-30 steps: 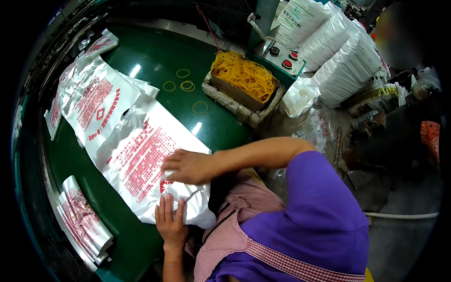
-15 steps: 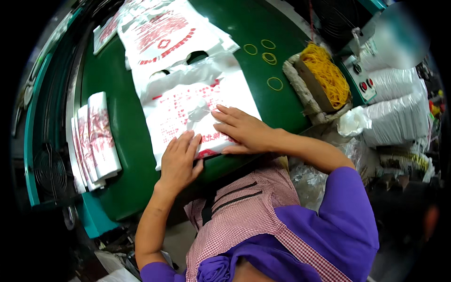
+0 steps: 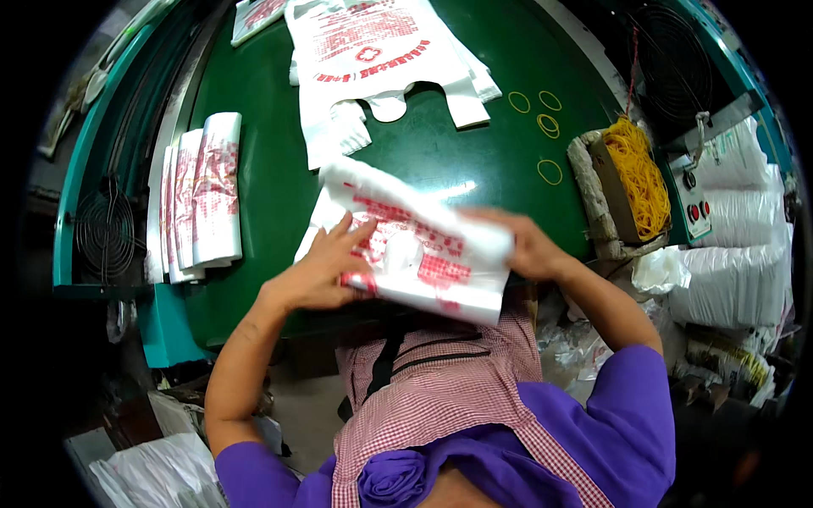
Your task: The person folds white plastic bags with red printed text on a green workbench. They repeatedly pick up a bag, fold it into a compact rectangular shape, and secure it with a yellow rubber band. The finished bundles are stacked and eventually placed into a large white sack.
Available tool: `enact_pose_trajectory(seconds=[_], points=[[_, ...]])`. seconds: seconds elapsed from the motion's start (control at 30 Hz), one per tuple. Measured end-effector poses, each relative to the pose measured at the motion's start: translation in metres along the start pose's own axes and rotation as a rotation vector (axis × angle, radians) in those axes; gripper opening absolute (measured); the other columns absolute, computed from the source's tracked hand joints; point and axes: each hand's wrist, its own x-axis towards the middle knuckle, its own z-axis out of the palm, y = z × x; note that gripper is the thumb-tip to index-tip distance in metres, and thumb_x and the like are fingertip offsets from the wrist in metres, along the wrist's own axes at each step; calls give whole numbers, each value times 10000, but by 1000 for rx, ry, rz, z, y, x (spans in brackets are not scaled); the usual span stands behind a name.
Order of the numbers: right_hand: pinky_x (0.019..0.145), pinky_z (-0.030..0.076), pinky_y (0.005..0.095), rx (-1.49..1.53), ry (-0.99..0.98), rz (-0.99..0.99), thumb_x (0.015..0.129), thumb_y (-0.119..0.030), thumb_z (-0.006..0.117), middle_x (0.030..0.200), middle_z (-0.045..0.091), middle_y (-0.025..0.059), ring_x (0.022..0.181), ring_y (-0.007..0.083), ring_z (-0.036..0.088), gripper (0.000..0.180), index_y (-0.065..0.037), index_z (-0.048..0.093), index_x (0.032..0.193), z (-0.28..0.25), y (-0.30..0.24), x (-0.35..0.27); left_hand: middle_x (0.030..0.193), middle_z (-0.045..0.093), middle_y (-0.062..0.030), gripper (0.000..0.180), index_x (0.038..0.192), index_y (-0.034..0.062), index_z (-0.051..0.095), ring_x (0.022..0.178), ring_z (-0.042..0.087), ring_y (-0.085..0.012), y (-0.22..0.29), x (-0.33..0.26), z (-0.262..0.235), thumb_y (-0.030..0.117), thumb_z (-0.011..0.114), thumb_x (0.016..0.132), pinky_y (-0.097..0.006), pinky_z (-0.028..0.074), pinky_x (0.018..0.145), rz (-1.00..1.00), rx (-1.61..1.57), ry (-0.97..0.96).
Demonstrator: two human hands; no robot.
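Observation:
A bundle of white plastic bags (image 3: 423, 254) with red print lies tilted across the near edge of the green table, its right end raised. My left hand (image 3: 318, 267) rests on its left part with the fingers spread over the plastic; the thumb is partly hidden. At the raised right end, my right hand (image 3: 527, 244) grips the bundle's edge, and its fingers are smeared by motion. Farther back lie more flat white handled bags (image 3: 373, 55) with red print, their cut-out handles pointing toward me.
On the left of the green table (image 3: 271, 195) stand several folded bag bundles (image 3: 216, 190). Loose yellow rubber bands (image 3: 549, 127) lie right of centre. A box (image 3: 597, 190) full of yellow rubber bands (image 3: 639, 182) sits at the right edge, beside a switch panel (image 3: 694, 203) and stacked white bags (image 3: 728, 284).
The near bundle has come away from the flat bags behind it, toward me, and is turned and lifted at its right end. My right hand has moved right to its edge.

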Motion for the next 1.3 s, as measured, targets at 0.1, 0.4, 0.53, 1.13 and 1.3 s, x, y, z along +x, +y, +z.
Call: enact_pose_trajectory(seconds=[0.1, 0.4, 0.53, 1.13, 1.3], points=[[1108, 293, 393, -826, -286, -320, 847, -123, 546, 1409, 443, 103, 1317, 213, 396, 547, -150, 431, 1381, -7, 10, -5, 1193, 582, -116, 304, 987, 143, 682, 1112, 532, -345, 1, 11, -13, 216, 733, 697, -452, 442, 896, -75, -221, -108], [1131, 181, 498, -962, -470, -145, 830, -108, 471, 1463, 375, 127, 1423, 368, 138, 490, -149, 517, 1317, -47, -19, 7, 1365, 479, -145, 296, 993, 82, 682, 1320, 376, -332, 18, 65, -47, 140, 671, 703, -553, 334, 983, 24, 209, -214], [1104, 255, 463, -818, -224, 236, 882, -409, 551, 1360, 444, 253, 1325, 431, 331, 631, 70, 467, 1285, -6, -61, -17, 1285, 524, -190, 352, 1033, 69, 620, 1184, 507, -344, 31, 39, -3, 126, 654, 687, -495, 413, 875, -15, 147, 1], [701, 477, 410, -893, 656, 121, 813, -212, 677, 935, 592, 135, 827, 342, 595, 284, -46, 599, 1030, -68, 15, -21, 944, 624, -172, 582, 1116, 31, 603, 862, 611, -322, 11, 87, -10, 439, 742, 724, -378, 480, 774, -116, -368, 33], [687, 452, 443, -1049, 666, 117, 871, -174, 587, 929, 548, 136, 830, 364, 563, 164, -25, 518, 885, -60, 24, 0, 1116, 562, -170, 441, 1102, -16, 580, 991, 576, -282, 30, 35, 16, 232, 720, 765, -341, 455, 846, -101, -512, 98]])
